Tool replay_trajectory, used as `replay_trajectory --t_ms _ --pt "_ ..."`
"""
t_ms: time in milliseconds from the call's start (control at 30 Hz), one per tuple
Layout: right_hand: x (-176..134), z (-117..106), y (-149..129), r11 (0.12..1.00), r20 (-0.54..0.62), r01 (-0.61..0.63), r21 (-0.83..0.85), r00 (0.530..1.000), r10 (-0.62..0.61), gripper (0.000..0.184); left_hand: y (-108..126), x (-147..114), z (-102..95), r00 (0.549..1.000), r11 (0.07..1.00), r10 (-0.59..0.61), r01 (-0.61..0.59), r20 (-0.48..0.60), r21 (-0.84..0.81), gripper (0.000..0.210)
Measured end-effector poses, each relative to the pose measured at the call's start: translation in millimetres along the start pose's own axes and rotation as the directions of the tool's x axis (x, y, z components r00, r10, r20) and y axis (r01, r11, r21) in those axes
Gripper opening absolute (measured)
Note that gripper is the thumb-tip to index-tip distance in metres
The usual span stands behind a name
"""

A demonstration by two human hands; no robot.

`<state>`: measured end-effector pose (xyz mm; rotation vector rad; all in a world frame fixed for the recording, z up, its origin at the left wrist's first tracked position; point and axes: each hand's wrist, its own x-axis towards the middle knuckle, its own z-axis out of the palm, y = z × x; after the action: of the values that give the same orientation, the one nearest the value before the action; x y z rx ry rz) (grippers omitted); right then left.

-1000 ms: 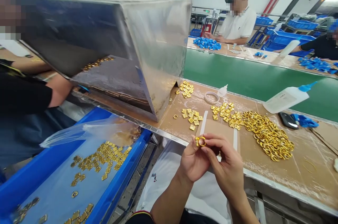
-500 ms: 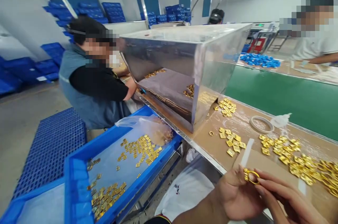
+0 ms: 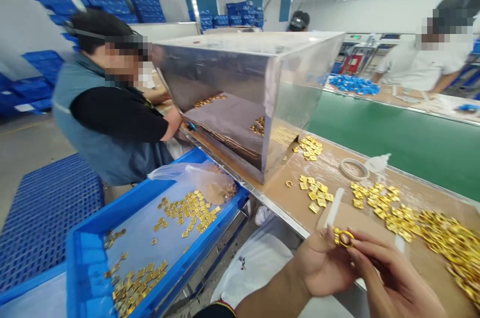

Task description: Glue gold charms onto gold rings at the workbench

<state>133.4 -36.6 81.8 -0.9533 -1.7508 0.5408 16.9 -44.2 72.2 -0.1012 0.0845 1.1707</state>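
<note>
A gold ring (image 3: 344, 238) with a raised top is pinched between my two hands above the front edge of the cardboard-covered bench (image 3: 279, 198). My left hand (image 3: 324, 265) grips its top side with thumb and fingers. On the opposite side, the fingertips of my right hand (image 3: 390, 268) close on the band. Beyond my hands lies a small group of gold rings (image 3: 315, 193) with square tops. A long heap of gold rings (image 3: 431, 228) spreads to the right. One single ring (image 3: 288, 184) rests apart near the bench edge.
A metal box-shaped hood (image 3: 296, 108) stands on the bench. Left below it sits a blue tray (image 3: 84, 258) with gold pieces and a plastic bag (image 3: 195, 178). A tape roll (image 3: 354, 170) lies near the green belt (image 3: 393, 133). A co-worker (image 3: 112, 108) sits at left; another person (image 3: 423, 65) is across.
The view has turned slightly right, so the scene sits further left and more of the ring heap shows. Both hands still hold the ring in nearly the same pose.
</note>
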Motion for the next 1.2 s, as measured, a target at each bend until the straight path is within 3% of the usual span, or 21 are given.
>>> replay_trajectory --t_ms 100,300,567,767,1033,1200 --pt "4.9 1.5 -14.5 1.000 0.012 0.025 -0.015 1.000 -0.025 0.009 2.0 -4.3 1.7 1.000 0.999 -0.005 0.004 -0.023 -0.036 0.042" --pt "6.6 8.7 -21.2 0.998 -0.041 -0.051 0.044 0.998 0.053 0.010 6.3 -5.8 4.7 0.992 1.000 0.011 -0.013 -0.127 -0.018 0.020" --pt "6.5 8.4 -25.3 0.994 -0.030 -0.071 0.085 0.997 0.074 0.012 4.3 -4.7 8.9 0.955 0.998 0.041 -0.053 -0.292 -0.032 0.032" --pt "4.2 5.7 -22.2 0.988 -0.035 -0.101 0.118 0.994 0.106 0.012 -0.9 -2.3 15.5 0.957 0.998 0.059 -0.046 -0.283 0.052 0.036" --pt "-3.0 -1.2 -18.2 0.965 -0.026 -0.158 0.209 0.986 0.167 0.008 3.8 -0.3 2.8 0.983 0.983 -0.011 0.044 -0.182 0.178 0.027" --pt "-4.2 -10.8 -20.0 0.980 -0.017 -0.170 0.102 0.985 0.172 0.014 2.7 1.0 -2.3 0.974 0.966 -0.077 0.127 -0.214 0.227 0.033"
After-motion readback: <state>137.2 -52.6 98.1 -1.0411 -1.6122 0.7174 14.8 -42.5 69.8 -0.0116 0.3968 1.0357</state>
